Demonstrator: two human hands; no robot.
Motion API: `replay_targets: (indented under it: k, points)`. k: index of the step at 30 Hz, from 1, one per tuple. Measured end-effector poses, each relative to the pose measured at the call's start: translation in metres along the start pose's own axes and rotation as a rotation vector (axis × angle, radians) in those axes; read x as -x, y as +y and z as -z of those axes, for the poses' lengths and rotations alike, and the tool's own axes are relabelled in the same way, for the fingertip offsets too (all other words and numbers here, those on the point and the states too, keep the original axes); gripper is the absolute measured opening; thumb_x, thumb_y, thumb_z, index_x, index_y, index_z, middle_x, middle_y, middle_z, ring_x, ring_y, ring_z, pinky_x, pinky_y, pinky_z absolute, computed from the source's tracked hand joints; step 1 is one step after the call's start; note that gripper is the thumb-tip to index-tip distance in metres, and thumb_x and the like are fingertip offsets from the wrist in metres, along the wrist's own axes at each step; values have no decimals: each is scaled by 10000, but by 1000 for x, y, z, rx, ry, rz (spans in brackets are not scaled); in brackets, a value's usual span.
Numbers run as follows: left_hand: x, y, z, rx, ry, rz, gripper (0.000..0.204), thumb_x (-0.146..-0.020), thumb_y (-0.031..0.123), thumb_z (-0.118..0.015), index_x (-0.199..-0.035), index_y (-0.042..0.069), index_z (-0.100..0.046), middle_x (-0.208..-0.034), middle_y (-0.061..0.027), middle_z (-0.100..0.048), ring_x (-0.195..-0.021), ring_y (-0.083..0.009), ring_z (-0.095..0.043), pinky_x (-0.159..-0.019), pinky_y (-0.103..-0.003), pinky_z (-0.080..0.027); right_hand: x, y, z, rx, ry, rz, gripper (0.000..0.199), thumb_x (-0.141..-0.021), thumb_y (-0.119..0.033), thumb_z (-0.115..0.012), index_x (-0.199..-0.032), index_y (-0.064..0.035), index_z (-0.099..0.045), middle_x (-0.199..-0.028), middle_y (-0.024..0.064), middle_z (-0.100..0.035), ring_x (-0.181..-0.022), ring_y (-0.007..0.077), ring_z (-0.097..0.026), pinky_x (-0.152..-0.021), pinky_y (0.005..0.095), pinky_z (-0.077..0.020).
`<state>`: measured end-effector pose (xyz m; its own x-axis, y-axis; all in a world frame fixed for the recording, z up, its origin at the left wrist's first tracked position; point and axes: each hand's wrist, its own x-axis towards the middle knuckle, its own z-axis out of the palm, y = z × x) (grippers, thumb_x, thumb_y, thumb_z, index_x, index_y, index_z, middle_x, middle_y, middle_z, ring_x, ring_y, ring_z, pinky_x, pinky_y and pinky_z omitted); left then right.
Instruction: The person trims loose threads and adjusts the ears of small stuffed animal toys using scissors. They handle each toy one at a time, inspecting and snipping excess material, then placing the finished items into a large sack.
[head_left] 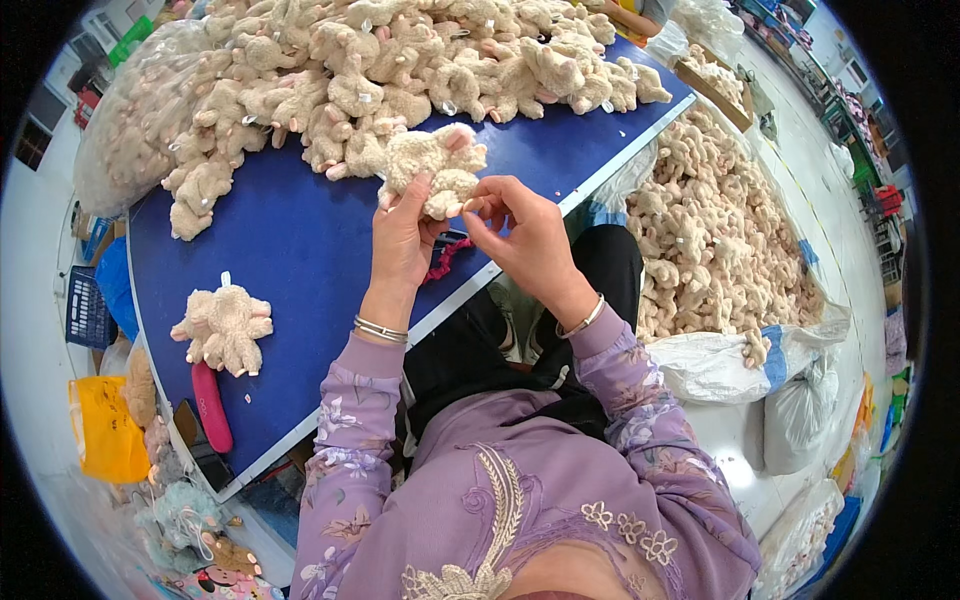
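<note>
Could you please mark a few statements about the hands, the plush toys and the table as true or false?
1. The left hand grips a cream plush toy. True.
2. The right hand rests flat on the table. False: it is raised, fingers pinched at the toy's lower edge.
3. The table top is red. False: it is blue.
4. A pink brush lies on the table beside a lone plush toy. True.
5. A large heap of plush toys covers the table's far side. True.
</note>
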<state>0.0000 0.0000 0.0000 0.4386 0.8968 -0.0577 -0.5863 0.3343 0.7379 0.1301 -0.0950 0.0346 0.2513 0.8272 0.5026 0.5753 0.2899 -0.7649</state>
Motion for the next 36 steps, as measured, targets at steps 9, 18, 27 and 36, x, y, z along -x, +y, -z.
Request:
replay_targets:
  k: [9, 18, 27, 36]
  points:
    - [9, -8, -13, -104, -67, -84, 332, -872, 83, -656, -1171, 6, -537, -1042, -57, -624, -894, -127, -633, -699, -249, -545, -1, 18, -2, -166, 97, -205, 158, -806, -81, -669, -851, -4, -539, -639, 47, -599, -547, 103, -566, -510, 244, -454]
    - [3, -14, -2, -89, -82, -190, 346, -872, -15, -610, -1208, -16, -528, -1129, -77, -598, -972, -144, -611, -802, -278, -527, -7, 31, 11, -693, 108, -450, 131, -852, -109, -634, -842, -27, -532, -686, 38, -603, -556, 70, -541, -496, 202, -425]
    - [5, -12, -9, -180, 24, -252, 321, -862, 46, -658, -1164, 9, -555, -1073, -52, -608, -926, -110, -593, -754, -255, -506, 6, 22, -21, -755, -47, -530, 232, -907, -217, -640, -922, 5, -574, -720, 35, -616, -566, 77, -546, -515, 214, -439]
    - [8, -10, -13, -202, 79, -171, 115, -872, 86, -647, -969, 39, -606, -808, 0, -602, -626, -64, -525, -522, -220, -397, 3, 9, -13, -136, 75, 41, 169, -824, -15, -667, -977, -9, -597, -875, 81, -595, -712, 160, -599, -648, 263, -499]
